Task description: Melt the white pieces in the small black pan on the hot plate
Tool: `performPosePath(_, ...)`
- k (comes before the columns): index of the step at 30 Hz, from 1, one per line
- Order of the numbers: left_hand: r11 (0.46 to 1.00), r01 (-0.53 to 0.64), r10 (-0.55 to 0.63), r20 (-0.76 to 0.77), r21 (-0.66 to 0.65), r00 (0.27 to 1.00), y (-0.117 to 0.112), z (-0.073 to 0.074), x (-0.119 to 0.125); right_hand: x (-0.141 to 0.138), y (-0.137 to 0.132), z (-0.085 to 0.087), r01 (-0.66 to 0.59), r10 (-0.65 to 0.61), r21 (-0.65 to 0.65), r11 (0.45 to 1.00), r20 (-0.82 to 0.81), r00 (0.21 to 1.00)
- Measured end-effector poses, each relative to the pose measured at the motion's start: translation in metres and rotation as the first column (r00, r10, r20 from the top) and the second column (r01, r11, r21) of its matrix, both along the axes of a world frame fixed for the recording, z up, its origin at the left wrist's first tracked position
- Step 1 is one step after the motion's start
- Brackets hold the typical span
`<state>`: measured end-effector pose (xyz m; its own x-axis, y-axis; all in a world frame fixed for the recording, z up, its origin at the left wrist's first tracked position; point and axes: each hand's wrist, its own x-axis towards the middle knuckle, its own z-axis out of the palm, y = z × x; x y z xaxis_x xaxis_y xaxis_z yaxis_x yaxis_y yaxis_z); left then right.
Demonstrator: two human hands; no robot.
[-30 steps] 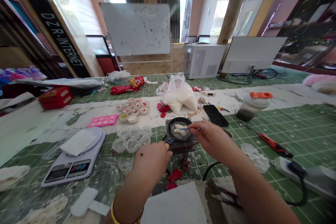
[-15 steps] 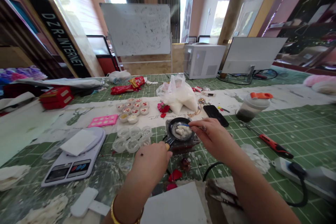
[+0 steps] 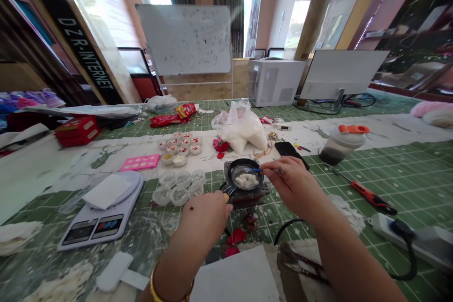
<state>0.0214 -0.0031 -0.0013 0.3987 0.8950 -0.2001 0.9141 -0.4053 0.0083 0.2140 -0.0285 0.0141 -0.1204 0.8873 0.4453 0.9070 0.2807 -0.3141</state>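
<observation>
A small black pan with white lumps in it sits on a small dark heater plate in the middle of the green cutting mat. My left hand is closed around the pan's handle at its near left. My right hand pinches a thin blue stick whose tip reaches into the pan over the white lumps.
Clear empty cups and filled ones lie left of the pan, beside a white scale and pink mould. A plastic bag, phone, lidded jar, red knife and power strip lie behind and right.
My right hand has shifted slightly right and up, carrying the blue stick's tip from the pan's middle toward its far right rim. My left hand has stayed on the handle.
</observation>
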Motion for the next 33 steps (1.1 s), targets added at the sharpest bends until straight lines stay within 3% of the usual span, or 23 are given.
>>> performPosePath(3, 1.000, -0.010, 0.010, 0.005, -0.009, 1.000, -0.0001, 0.0008, 0.0005, -0.0007, -0.0014, -0.0002, -0.039, 0.041, -0.048, 0.998, 0.034, 0.999)
performPosePath(13, 1.000, 0.012, -0.012, 0.025, 0.014, 1.000, 0.0000, -0.0015, 0.0002, -0.0013, -0.0026, 0.0009, 0.002, -0.002, -0.040, 0.999, 0.004, 1.000)
performPosePath(18, 1.000, 0.002, -0.002, 0.019, 0.017, 1.000, 0.0003, -0.0019, 0.0003, -0.0025, -0.0038, 0.0005, -0.076, 0.080, -0.087, 0.993, 0.037, 0.996)
performPosePath(23, 1.000, -0.004, 0.004, 0.009, 0.015, 1.000, 0.0004, -0.0023, 0.0010, -0.0031, -0.0056, 0.0021, -0.014, 0.014, 0.010, 1.000, -0.022, 1.000)
performPosePath(27, 1.000, -0.011, 0.011, 0.015, 0.026, 1.000, 0.0004, -0.0028, 0.0014, -0.0044, -0.0057, 0.0013, -0.065, 0.066, -0.050, 0.997, 0.030, 0.997)
performPosePath(31, 0.999, -0.004, 0.004, 0.012, 0.035, 1.000, 0.0007, -0.0032, 0.0009, -0.0036, -0.0041, -0.0003, 0.009, -0.010, 0.015, 1.000, 0.007, 1.000)
performPosePath(33, 0.999, -0.001, 0.000, 0.018, 0.034, 1.000, 0.0009, -0.0037, 0.0003, -0.0025, -0.0033, -0.0005, 0.009, -0.008, -0.012, 1.000, 0.036, 0.999)
